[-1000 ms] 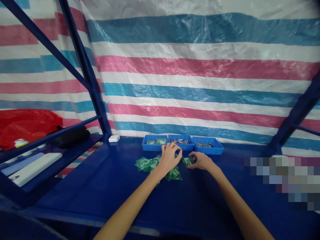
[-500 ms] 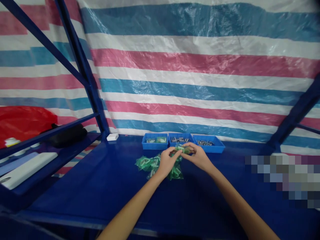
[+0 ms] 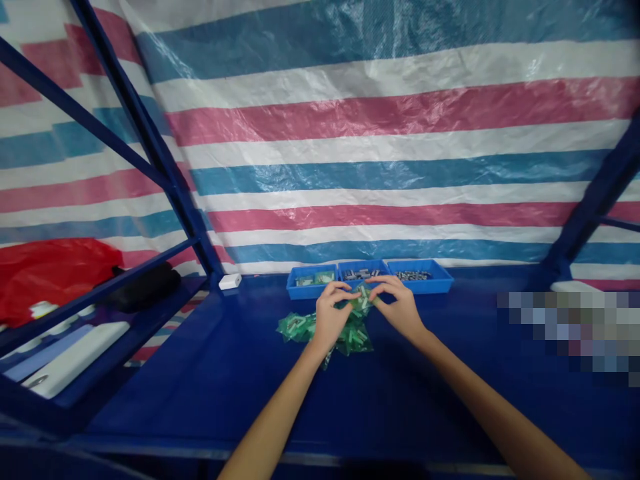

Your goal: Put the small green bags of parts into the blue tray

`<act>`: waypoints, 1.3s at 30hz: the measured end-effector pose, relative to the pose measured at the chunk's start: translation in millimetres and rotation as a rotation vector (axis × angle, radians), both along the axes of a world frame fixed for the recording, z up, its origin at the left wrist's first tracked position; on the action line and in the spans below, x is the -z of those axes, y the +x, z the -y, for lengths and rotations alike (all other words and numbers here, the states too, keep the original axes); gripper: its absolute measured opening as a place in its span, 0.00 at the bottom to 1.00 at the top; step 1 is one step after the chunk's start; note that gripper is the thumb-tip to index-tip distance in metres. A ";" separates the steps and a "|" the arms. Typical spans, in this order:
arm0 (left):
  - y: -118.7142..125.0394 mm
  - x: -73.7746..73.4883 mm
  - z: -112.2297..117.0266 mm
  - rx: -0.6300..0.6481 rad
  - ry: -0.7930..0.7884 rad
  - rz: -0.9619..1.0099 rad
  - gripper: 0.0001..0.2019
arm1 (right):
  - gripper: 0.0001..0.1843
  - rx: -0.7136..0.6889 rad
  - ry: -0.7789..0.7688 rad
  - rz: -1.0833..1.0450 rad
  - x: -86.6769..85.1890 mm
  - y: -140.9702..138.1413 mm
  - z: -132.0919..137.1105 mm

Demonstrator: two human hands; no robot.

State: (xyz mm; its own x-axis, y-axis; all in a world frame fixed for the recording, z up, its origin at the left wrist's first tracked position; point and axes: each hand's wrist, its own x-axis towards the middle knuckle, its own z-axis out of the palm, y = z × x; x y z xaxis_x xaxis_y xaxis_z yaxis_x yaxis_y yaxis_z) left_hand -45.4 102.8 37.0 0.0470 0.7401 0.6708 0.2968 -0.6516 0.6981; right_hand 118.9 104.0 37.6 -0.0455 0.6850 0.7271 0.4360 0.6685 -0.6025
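Observation:
Between my hands is a small green plastic bag (image 3: 362, 299) with pale, slim pieces inside. My left hand (image 3: 331, 319) pinches its left edge between thumb and fingers. On the other side, my right hand (image 3: 400, 310) grips the right edge the same way. Just below lie several similar green bags (image 3: 296, 325) in a loose pile, partly covered by my left hand. Behind my hands stand three blue bins in a row. The left bin (image 3: 304, 292) holds bagged pieces, the middle bin (image 3: 345, 267) metal cylinders, and the right bin (image 3: 435, 285) small metal parts.
A blue tabletop (image 3: 210, 380) carries everything. At its back left is a small white box (image 3: 230, 281). Blue metal frame posts (image 3: 150, 133) rise on the left. A side shelf holds a black pouch (image 3: 150, 287) and a red bag (image 3: 55, 273). The right side is pixelated.
The bag between my hands now hangs more upright, and my fingers have spread to its edges. The camera view has tilted slightly.

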 end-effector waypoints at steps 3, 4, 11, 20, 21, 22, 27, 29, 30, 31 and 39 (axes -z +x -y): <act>-8.3 -0.5 -8.1 -0.129 -0.095 0.028 0.09 | 0.13 0.003 -0.136 -0.011 1.8 -2.7 1.4; -15.1 -0.3 -13.5 -0.206 -0.119 0.047 0.10 | 0.16 -0.003 -0.173 0.003 2.1 -3.7 2.2; -91.3 1.1 -63.2 -0.729 -0.220 -0.209 0.14 | 0.14 0.083 -0.094 0.251 1.6 -8.2 9.5; -91.4 -4.3 -73.8 -0.807 -0.237 -0.692 0.22 | 0.18 0.097 -0.264 0.502 25.3 -8.4 -1.8; -90.3 -3.2 -69.9 -0.792 -0.187 -0.694 0.22 | 0.18 0.093 -0.277 0.521 29.3 -7.2 -4.3; -89.8 -1.6 -64.7 -0.762 -0.136 -0.694 0.21 | 0.19 0.085 -0.286 0.540 33.1 -6.1 -6.8; -91.2 12.6 -22.1 -0.417 -0.009 -0.787 0.19 | 0.25 0.039 -0.321 0.636 45.5 -4.9 -14.3; -90.7 18.0 -3.1 -0.202 -0.037 -0.888 0.20 | 0.25 0.022 -0.307 0.654 45.2 -6.0 -15.2; -89.1 20.1 5.3 -0.106 -0.062 -0.935 0.21 | 0.24 0.013 -0.292 0.652 44.2 -6.6 -15.5; -86.5 21.8 12.4 -0.029 -0.087 -0.973 0.22 | 0.23 0.006 -0.277 0.643 42.9 -7.2 -15.9; -28.4 31.7 19.0 -0.003 -0.039 -0.989 0.22 | 0.16 0.213 -0.286 0.445 30.7 -7.9 -19.2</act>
State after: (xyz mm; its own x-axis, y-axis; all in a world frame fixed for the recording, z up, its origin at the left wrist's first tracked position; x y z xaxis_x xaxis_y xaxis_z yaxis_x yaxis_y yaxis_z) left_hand -73.7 83.8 5.3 0.5709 0.7621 0.3053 0.7595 -0.6315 0.1560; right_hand 111.0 123.2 6.8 -0.1443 0.8793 0.4538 0.7964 0.3754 -0.4741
